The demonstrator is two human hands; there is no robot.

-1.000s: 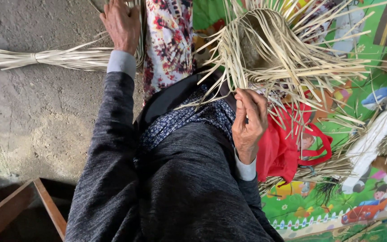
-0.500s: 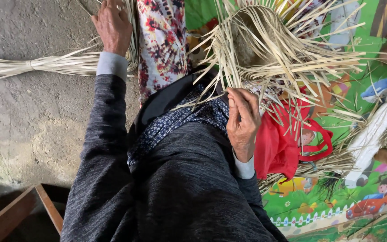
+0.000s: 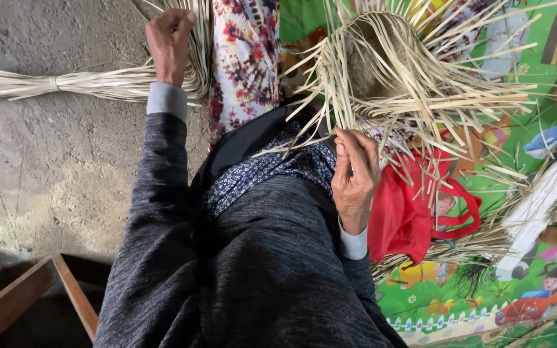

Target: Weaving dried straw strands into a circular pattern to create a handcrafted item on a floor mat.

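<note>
Left hand [image 3: 170, 40] clenched on strips from tied straw bundle [image 3: 66, 82], far left; right hand [image 3: 354, 177] pinching unfinished woven piece [image 3: 388, 71]. Risk: hard tug may snap strip, loosen weave.

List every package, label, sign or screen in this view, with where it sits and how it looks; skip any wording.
No labels, signs or screens show.
Red bag: soft cloth carrier with loop handles, crumpled beside the right hand, under the loose ends of the woven straw piece.
Play mat: not a package, but printed; green, with cartoon cars and figures, spread on the floor at right.
</note>
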